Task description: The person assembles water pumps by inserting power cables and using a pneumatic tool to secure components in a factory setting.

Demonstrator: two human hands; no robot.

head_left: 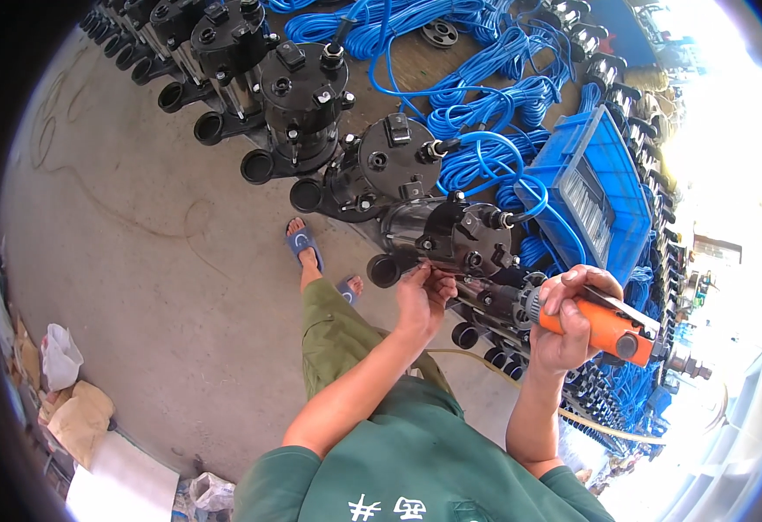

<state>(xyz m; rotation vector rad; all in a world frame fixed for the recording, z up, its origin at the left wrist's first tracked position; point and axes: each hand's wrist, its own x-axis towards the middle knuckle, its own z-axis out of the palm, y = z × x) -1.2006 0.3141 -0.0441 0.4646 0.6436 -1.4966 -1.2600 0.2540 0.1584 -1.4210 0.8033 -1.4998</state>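
Observation:
My right hand (572, 317) is wrapped around an orange air tool (603, 331) with a metal lever along its side. The tool's dark nose points left, toward the row of pumps. My left hand (424, 296) has its fingers curled together against the lower side of a shiny black pump (437, 235). Whatever is between those fingertips is too small to make out. The pump is tilted, with a round black outlet (384, 271) at its near left and a blue cable (533, 196) coming from its top. Beside it, farther left, is another black pump (389, 161).
More pumps (302, 96) stand in a line toward the far left. Coiled blue cables (494, 104) lie behind them. A blue plastic crate (594, 187) holding metal parts is at the right. A pale hose (607, 429) crosses near my right forearm. Bags and cardboard (80, 418) lie at lower left.

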